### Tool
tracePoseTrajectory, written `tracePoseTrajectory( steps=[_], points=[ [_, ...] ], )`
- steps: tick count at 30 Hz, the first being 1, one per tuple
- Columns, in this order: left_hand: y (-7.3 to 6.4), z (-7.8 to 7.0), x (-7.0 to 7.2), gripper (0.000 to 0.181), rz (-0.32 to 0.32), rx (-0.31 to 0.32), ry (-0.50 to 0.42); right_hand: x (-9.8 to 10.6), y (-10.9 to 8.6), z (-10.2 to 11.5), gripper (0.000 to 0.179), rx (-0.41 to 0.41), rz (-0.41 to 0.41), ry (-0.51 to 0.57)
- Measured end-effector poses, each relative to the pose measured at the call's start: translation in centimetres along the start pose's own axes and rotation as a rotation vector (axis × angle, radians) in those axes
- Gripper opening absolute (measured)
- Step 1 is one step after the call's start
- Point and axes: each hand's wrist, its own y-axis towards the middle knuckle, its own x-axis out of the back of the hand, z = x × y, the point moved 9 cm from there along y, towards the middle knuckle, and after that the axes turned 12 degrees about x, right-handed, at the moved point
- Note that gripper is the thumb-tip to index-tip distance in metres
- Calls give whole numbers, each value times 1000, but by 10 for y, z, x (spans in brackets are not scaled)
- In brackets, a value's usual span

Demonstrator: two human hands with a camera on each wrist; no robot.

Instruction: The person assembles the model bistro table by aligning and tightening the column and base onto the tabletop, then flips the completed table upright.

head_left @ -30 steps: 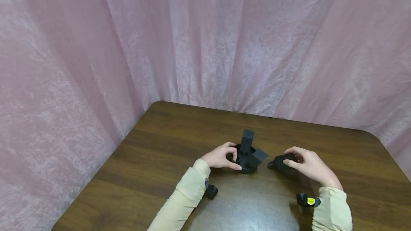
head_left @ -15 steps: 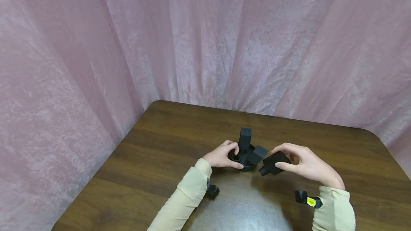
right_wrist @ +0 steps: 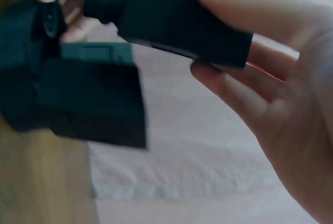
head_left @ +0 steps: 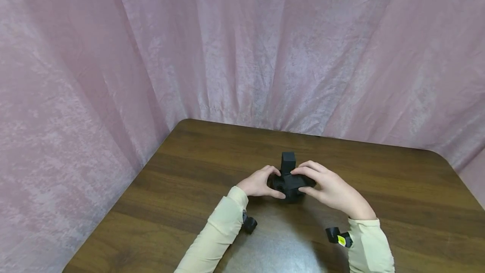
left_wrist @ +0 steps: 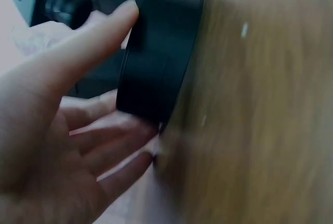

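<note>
A round black base (left_wrist: 158, 52) stands on the table, with the left hand (head_left: 259, 183) gripping its left side between thumb and fingers. Two black box-shaped pieces rise from the base; one upright piece (head_left: 288, 161) shows at its back, another piece (right_wrist: 99, 101) leans outward in the right wrist view. The right hand (head_left: 333, 188) pinches a similar black box-shaped piece (right_wrist: 182, 21) by its plain end. That piece has a ridged round neck, held above the base and pointing toward an open socket (right_wrist: 50, 22) near the left fingers.
Brown wooden table (head_left: 204, 155) with rounded back corners. Pink velvet curtains (head_left: 242, 54) hang behind it and along the left. Small black cameras sit on the left wrist (head_left: 249, 224) and right wrist (head_left: 339, 238).
The right hand has lifted its box-shaped piece off the table and carried it left over the base. The left hand stays at the base, its forefinger moved away from the socket.
</note>
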Motion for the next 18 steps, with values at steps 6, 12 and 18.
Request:
tracePoseTrajectory(
  steps=[6, 12, 18],
  points=[
    [-1, 4, 1, 64, 56, -54, -22, -20, 5, -4, 44, -28, 79, -78],
    [-1, 3, 4, 60, 47, -86, -34, -27, 4, -7, 45, -34, 81, -74],
    [-3, 4, 4, 59, 71, -75, -50, -33, 6, -7, 45, -12, 77, -84]
  ],
)
